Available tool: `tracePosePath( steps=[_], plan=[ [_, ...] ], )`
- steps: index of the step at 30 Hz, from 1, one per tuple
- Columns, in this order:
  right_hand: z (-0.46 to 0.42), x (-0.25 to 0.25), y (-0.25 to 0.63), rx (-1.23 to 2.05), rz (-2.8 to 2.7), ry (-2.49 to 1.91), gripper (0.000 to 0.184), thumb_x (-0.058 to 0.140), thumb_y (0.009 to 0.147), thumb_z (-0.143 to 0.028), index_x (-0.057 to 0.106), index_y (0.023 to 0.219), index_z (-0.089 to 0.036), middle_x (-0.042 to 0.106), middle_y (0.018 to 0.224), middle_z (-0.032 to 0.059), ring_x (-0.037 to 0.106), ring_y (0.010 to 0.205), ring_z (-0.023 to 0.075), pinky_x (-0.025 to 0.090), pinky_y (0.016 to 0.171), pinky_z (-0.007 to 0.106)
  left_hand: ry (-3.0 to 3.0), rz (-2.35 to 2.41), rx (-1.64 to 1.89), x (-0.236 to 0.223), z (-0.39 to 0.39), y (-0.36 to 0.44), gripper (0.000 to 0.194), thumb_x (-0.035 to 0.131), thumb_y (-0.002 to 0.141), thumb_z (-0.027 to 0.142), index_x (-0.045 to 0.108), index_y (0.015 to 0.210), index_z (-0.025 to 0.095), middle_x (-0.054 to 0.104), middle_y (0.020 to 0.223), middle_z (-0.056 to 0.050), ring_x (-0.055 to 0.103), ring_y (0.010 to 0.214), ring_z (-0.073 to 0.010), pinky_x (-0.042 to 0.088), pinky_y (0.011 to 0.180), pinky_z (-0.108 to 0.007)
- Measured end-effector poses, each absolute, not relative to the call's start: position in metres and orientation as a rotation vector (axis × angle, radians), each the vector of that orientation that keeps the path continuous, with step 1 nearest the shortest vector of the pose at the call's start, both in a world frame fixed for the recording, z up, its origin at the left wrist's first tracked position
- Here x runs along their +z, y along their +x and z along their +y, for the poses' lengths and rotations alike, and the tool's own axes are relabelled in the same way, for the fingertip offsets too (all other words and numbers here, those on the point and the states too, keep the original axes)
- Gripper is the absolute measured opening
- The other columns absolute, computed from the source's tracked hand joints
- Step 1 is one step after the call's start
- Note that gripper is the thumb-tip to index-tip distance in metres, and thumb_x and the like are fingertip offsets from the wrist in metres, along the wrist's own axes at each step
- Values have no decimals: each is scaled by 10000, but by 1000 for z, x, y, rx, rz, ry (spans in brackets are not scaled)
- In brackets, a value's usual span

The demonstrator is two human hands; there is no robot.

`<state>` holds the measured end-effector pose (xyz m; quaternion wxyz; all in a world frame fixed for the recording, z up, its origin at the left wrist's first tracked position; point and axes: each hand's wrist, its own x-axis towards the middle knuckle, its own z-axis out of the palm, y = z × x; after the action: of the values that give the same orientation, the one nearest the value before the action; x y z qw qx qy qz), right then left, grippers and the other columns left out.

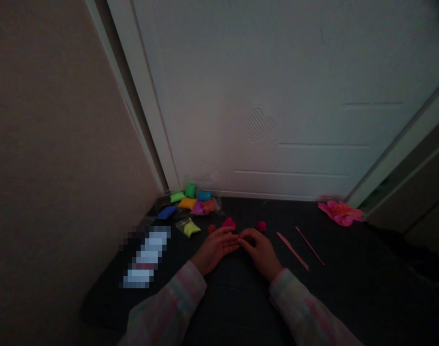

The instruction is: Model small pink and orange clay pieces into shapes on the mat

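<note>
My left hand [216, 248] is held over the dark table, palm turned inward and fingers stretched toward the right. My right hand [260, 253] meets its fingertips, thumb and index finger pinched together. Whatever small thing might sit in that pinch is too dim to make out. Just beyond the left fingers lies a bright pink clay lump [228, 223], with a small orange clay lump [212, 229] beside it, partly covered by the hand. A smaller dark pink clay lump [262, 226] rests behind my right hand.
Several coloured clay packets [187, 203] lie at the back left, a yellow packet [191, 228] nearer. A pink plastic knife [292, 251] and thin pink stick [309, 245] lie right. A pink flower-like piece [340, 213] sits far right. A white door [212, 96] stands behind the table [237, 307].
</note>
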<state>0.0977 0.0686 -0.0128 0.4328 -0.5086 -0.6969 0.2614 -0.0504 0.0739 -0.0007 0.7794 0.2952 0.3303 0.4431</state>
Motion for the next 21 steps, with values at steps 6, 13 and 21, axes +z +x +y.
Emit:
tracePosePath(
  steps=[6,13,21],
  plan=[
    [69,-12,99,582,-1710,-1250,138,424,777,-234,547,763,-174,589,782,41,546,743,148,430,696,278,524,671,995,-5,75,-32,209,563,682,108,539,889,108,629,804,-77,603,771,-157,410,809,-318],
    [69,-11,101,490,-1653,-1255,60,488,735,-226,517,736,-173,562,761,44,534,715,159,434,664,291,470,602,1013,-6,78,-16,159,546,689,87,549,847,107,627,794,-73,605,758,-156,442,740,-286],
    [67,-9,100,470,-1696,-1181,69,495,734,-198,551,771,-183,584,800,39,539,751,150,432,701,282,512,705,1044,-1,80,-23,148,539,671,41,552,802,109,616,743,-47,602,670,-118,456,697,-252]
  ],
)
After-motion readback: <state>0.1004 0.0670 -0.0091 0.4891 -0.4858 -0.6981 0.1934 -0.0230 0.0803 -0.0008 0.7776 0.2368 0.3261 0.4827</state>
